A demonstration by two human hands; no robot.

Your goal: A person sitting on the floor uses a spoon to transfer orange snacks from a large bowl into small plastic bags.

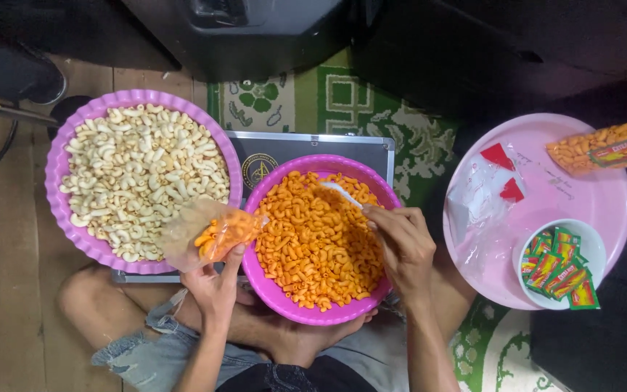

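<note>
Crinkly clear bag [208, 231] of curled orange macaroni [321, 243]

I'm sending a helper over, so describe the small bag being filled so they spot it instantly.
Find the purple bowl of orange macaroni in the middle. At its left rim, the left hand holds a clear plastic bag. It is part-filled and open, unlike the sealed packet on the pink tray.

A wooden floor [9, 239] carries a green patterned rug [371, 109], a silver-edged case [313, 149] and a pink tray [582, 196].
</note>
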